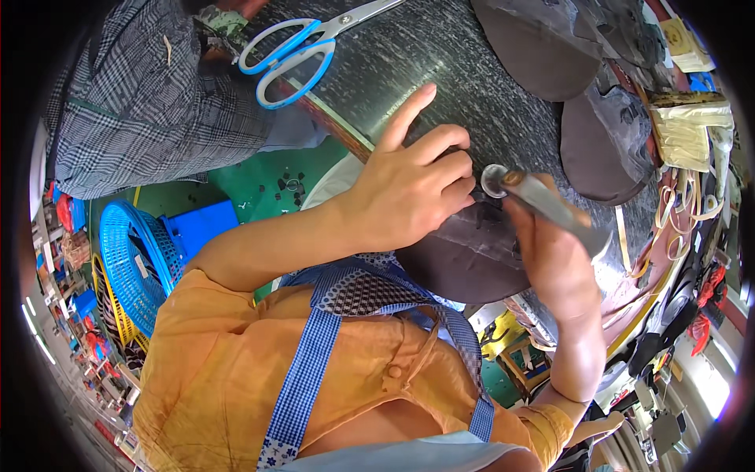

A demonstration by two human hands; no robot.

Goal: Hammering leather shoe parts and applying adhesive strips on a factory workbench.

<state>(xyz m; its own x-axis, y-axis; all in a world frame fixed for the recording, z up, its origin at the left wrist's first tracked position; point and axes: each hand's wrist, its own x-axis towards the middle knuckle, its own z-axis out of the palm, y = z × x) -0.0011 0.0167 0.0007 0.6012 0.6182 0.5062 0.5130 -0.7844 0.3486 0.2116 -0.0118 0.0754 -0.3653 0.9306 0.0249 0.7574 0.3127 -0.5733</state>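
Note:
A dark brown leather piece (464,263) with a rounded edge lies at the table's near edge, in front of my body. My left hand (413,185) is on its far part, index finger stretched out and the other fingers curled in against the leather. In my right hand (554,256), the fingers are wrapped round a hammer (543,198). The hammer's round face is right beside my left fingertips, over the leather. Its handle is mostly hidden by my hand. What lies under the left fingertips is hidden too.
Blue-handled scissors (297,67) lie at the table's far left. More brown rounded pieces (602,145) lie on the dark speckled tabletop (377,94), far right. Pale strips (680,212) hang at the right. Grey checked cloth (165,102) and a blue basket (130,263) are on the left.

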